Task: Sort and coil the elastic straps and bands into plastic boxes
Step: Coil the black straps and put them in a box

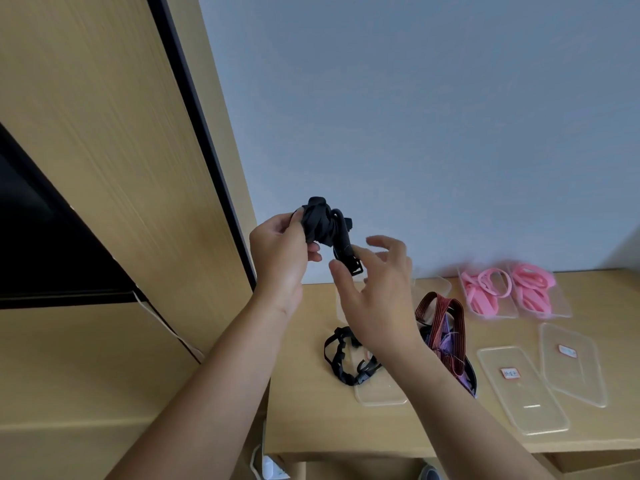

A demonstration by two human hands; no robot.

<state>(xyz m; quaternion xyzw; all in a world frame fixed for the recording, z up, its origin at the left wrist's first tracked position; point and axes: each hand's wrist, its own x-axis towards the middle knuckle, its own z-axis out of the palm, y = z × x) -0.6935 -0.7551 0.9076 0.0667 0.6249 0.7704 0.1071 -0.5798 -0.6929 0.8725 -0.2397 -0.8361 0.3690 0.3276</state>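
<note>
- Two clear lids (530,407) lie flat at the right of the wooden desk (311,420). Each bears a small red-edged label (510,373) whose writing is too small to read.
- Behind the lids, two clear boxes (561,306) stand side by side against the blue-grey wall (415,116), both holding pink bands (485,292).
- A pile of red-and-black striped strap (446,323) and purple bands (441,341) lies mid-desk, partly hidden by the right wrist.
- A second black strap with clips (341,355) lies loose near the desk's left edge, partly on a clear tray (381,398).
- The right forearm and hand cover much of another clear box (440,284) at the back of the desk.
- A tall wooden cabinet panel (104,133) fills the left side, and a white cable (166,327) runs down beside it.
- The black strap (318,220) is held up in the air above the desk's back edge. It is bunched into a loose wad, and its black plastic buckle (353,268) hangs below.
- The left hand (280,258) grips the wad, with fingers and thumb curled round it.
- The right hand (377,292) is just beside the buckle, with fingers spread and holding nothing. Whether a fingertip touches the buckle cannot be told.
</note>
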